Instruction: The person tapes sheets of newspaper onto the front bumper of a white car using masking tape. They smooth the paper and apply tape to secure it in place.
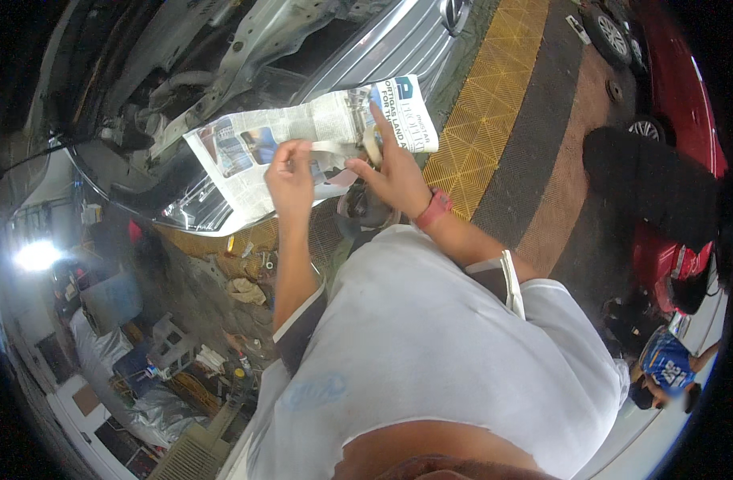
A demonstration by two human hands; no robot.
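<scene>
I view one newspaper [318,118], long axis rising rightward; left hand [289,172] pinches one tape strip [333,147]; right hand [398,174] holds one tape roll [372,146].

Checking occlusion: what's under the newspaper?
Only its surroundings show: a clear-lensed headlight at the lower-left edge of the newspaper, and a silver ribbed car part beyond its upper edge. Whatever lies directly beneath the sheet is covered; can't tell.

There is room to reach right of the newspaper [314,124], over the yellow floor strip [494,96], but a silver car part [374,52] beyond the newspaper blocks the way.
</scene>
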